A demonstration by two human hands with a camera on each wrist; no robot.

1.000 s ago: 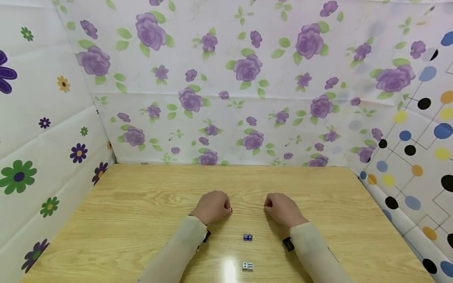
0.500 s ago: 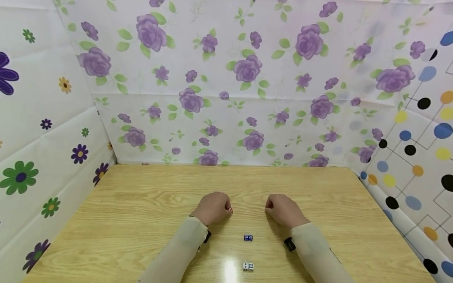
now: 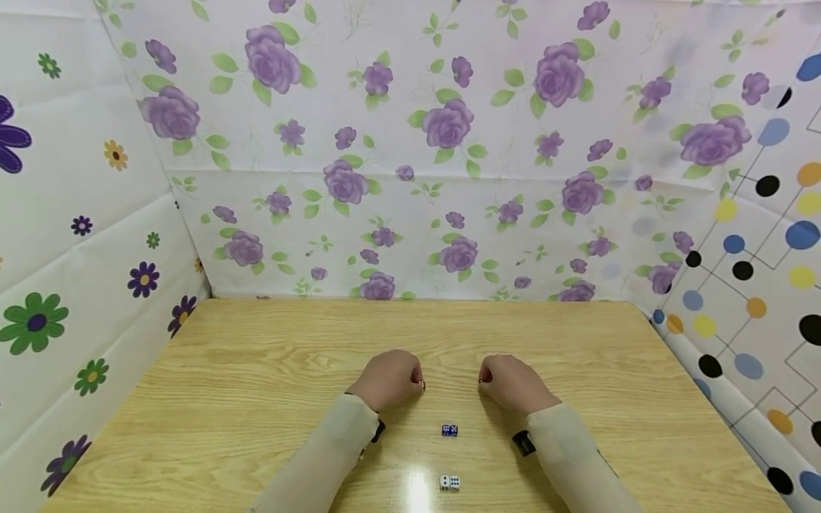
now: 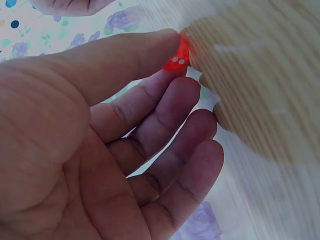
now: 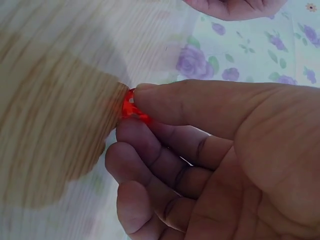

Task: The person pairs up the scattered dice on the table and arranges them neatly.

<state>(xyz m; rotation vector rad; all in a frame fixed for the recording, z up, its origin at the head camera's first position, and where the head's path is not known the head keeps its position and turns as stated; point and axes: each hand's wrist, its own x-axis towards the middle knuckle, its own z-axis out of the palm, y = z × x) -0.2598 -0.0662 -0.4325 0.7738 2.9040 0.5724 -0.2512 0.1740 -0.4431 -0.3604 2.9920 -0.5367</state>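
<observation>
The left hand (image 3: 387, 377) and the right hand (image 3: 511, 381) rest knuckles-up on the light wood-grain bench (image 3: 256, 370), a little apart, each with fingers curled. The left hand pinches a small translucent red die with white pips (image 4: 177, 57) between thumb and forefinger; the right hand pinches a second small red die (image 5: 131, 106) the same way. Nearer the person, between the two beige sleeves, a small blue die with white pips (image 3: 450, 430) lies on the bench, and closer still sit two white dice (image 3: 449, 483) touching side by side. Sheets printed with purple roses, coloured daisies and coloured dots wall the bench in on three sides.
</observation>
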